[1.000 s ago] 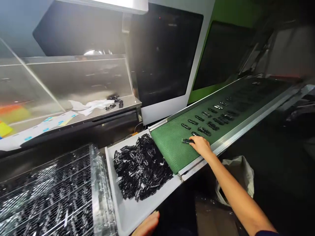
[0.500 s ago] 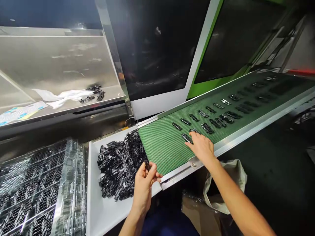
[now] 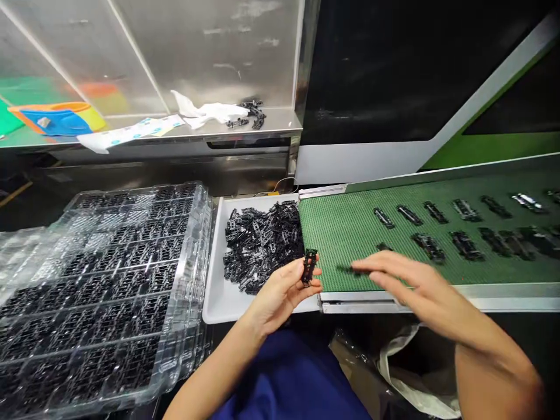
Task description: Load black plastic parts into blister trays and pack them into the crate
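Note:
My left hand (image 3: 282,294) is closed on a small black plastic part (image 3: 310,266), held upright between thumb and fingers by the belt's near end. To the right, my right hand (image 3: 411,280) is over the green conveyor belt (image 3: 328,233), smeared by motion. At its fingertips is a blurred black plastic part (image 3: 347,269), which appears to be pinched. Another black part shows just beyond that hand, partly hidden. Two rows of similar parts (image 3: 409,214) lie along the belt. A heap of them (image 3: 262,245) fills much of the white tray (image 3: 216,303) left of the belt.
Clear plastic trays (image 3: 172,326) filled with black parts are stacked at the left. On the metal ledge (image 3: 280,121) are a white cloth (image 3: 210,114), a paper sheet and several black parts. An open white bag (image 3: 415,373) sits below the belt.
The view has swung left. My right hand has come back from the row of parts toward the belt's near end, with a part at its fingertips. My left hand has raised its part.

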Demonstrator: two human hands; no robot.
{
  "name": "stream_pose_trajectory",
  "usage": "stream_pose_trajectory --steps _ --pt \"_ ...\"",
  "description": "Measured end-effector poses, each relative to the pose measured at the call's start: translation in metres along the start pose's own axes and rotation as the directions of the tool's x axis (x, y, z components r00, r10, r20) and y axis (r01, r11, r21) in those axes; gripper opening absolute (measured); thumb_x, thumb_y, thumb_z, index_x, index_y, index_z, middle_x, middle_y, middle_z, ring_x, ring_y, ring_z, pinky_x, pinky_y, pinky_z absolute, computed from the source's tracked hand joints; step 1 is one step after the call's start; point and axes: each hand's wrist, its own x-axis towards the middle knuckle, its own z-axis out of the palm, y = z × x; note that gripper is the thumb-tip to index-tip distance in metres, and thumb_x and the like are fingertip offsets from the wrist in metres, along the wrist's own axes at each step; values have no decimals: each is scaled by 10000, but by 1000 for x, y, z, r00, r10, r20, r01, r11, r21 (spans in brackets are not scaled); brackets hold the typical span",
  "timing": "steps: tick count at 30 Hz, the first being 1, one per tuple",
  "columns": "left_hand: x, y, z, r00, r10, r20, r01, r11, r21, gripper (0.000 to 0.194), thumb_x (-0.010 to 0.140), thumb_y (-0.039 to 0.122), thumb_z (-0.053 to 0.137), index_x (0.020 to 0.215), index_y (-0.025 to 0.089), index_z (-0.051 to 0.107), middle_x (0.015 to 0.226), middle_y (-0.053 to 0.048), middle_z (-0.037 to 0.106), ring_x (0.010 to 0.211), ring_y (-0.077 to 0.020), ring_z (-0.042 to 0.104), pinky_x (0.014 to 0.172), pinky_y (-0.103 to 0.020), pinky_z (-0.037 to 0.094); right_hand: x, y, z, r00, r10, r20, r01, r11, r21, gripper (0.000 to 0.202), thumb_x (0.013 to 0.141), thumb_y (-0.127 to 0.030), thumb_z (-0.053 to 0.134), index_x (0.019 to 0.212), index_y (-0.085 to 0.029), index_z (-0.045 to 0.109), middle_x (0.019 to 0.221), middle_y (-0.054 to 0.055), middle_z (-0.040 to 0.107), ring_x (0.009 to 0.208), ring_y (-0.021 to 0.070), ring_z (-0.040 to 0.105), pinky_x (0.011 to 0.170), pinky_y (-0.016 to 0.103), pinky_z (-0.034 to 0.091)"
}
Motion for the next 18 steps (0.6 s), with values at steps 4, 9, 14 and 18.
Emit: stream_pose_trajectory --steps 4,9,14,18 --pt "-22 5 -18 988 140 -66 -110 934 340 373 766 329 780 1107 192 715 1020 -63 697 890 -160 632 858 -284 495 13 -53 28 972 4 234 -56 975 215 329 911 -408 562 1202 -266 615 954 39 693 862 180 635 758 291 513" --pt "-60 20 -41 940 330 -87 -227 794 564 268 753 320 772 968 178 699 902 -40 681 849 -169 614 760 -252 480 31 -75 66 955 -67 290 -43 933 356 269 866 -319 620 1105 -222 695 922 22 719 826 155 642 775 268 491" --pt "-97 33 -58 940 304 -156 -229 899 374 276 673 294 840 892 189 709 839 -1 646 745 -119 586 719 -223 474 30 -105 106 941 -126 315 -30 894 447 191 885 -284 596 1021 -222 714 954 37 726 869 164 648 788 272 479" --pt "-117 35 -79 942 308 -137 -267 930 251 280 646 309 863 862 171 752 826 -21 674 769 -131 598 729 -229 472 29 -127 134 924 -93 372 -150 806 573 236 929 -429 537 969 -213 623 887 33 684 825 165 643 755 277 495"
